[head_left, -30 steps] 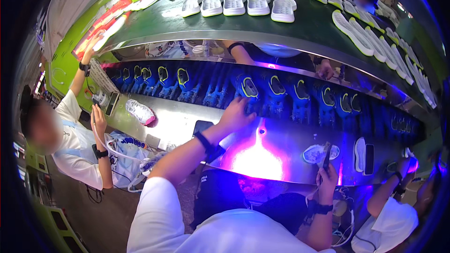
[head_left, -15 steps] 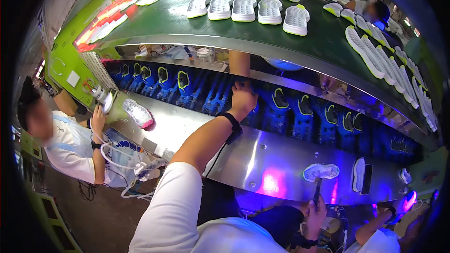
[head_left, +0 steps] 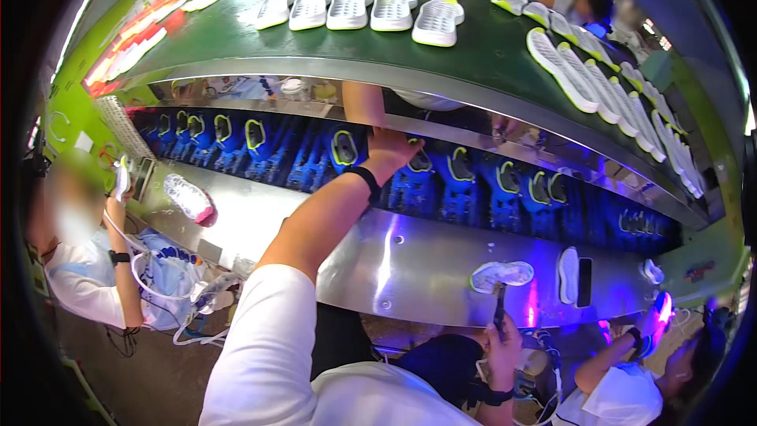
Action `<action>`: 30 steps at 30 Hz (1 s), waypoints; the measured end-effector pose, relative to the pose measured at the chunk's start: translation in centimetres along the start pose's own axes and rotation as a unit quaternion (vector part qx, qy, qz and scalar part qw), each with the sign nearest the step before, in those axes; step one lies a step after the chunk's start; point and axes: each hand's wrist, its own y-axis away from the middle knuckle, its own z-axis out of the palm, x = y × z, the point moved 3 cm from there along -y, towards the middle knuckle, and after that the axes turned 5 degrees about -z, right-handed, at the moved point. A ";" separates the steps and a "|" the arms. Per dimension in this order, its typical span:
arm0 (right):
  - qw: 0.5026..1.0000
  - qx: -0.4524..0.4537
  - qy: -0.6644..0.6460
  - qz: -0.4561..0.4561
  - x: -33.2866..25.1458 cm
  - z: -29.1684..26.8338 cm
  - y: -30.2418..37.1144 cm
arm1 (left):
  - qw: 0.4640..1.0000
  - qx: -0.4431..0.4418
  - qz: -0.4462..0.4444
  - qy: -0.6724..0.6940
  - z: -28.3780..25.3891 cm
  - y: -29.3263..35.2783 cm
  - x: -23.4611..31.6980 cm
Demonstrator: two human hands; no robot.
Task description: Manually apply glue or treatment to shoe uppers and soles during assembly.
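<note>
My left hand [head_left: 392, 150] reaches across the metal bench to a row of blue shoes. Its fingers curl at the yellow-rimmed opening of one blue shoe [head_left: 420, 162]; part of the grip is hidden. Just left of that hand stands another blue shoe [head_left: 344, 150]. My right hand [head_left: 505, 341], low at the bench's front edge, is closed round the dark handle of a brush [head_left: 499, 305]. The brush tip meets the near edge of a white shoe sole [head_left: 505, 274] lying flat on the bench and coated with something whitish.
Above the row, a green conveyor belt [head_left: 331, 59] carries several white soles. On the bench [head_left: 426, 252] lie a white sole on its side [head_left: 568, 274], a dark phone [head_left: 584, 282] and a pink-tipped sole [head_left: 189, 198]. Co-workers sit at left [head_left: 95, 284] and right [head_left: 615, 394].
The whole view has shifted, so the bench appears farther left. My left hand has moved rightward along the row, from one blue shoe to the neighbouring one. My right hand keeps the brush at the sole.
</note>
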 end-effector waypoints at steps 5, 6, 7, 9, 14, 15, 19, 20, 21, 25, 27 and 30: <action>0.998 0.000 -0.053 0.024 0.6 -1.1 2.6 | 0.980 -0.027 -0.137 0.143 0.4 3.6 4.4; 0.999 -0.007 -0.051 0.014 0.3 -1.4 3.0 | 0.964 -0.037 -0.179 0.191 -0.1 4.3 3.6; 0.998 -0.009 -0.055 0.017 0.3 -1.8 3.4 | 0.965 -0.037 -0.179 0.186 -0.6 5.3 3.2; 0.998 0.030 -0.051 0.030 0.7 -3.4 3.9 | 0.971 -0.064 -0.123 0.195 -1.8 8.0 3.0; 0.999 0.047 -0.014 0.000 3.9 -4.7 2.4 | 0.899 -0.130 0.374 0.186 -4.8 22.5 0.5; 0.998 0.049 -0.021 -0.035 4.1 -4.2 2.0 | 0.877 -0.189 0.401 0.186 -7.8 25.6 1.3; 0.995 0.025 -0.064 -0.069 1.1 -3.2 1.7 | 0.871 -0.113 0.472 -0.080 -9.7 34.3 5.9; 0.996 0.028 -0.061 -0.063 0.6 -3.1 1.9 | 0.872 -0.008 0.480 -0.091 -8.6 35.9 6.6; 0.995 0.016 -0.075 -0.065 0.3 -2.8 2.1 | 0.872 -0.013 0.481 -0.088 -7.3 36.7 7.0; 0.992 -0.010 -0.103 -0.074 -0.9 -2.6 3.3 | 0.856 -0.024 0.509 -0.084 -4.0 36.5 6.0; 0.993 -0.016 -0.093 -0.070 -1.3 -2.8 3.6 | 0.856 0.049 0.513 0.033 -8.6 34.9 4.8; 0.994 -0.036 -0.065 -0.076 -1.3 -1.7 3.6 | 0.896 0.082 0.363 0.242 -12.0 35.3 2.7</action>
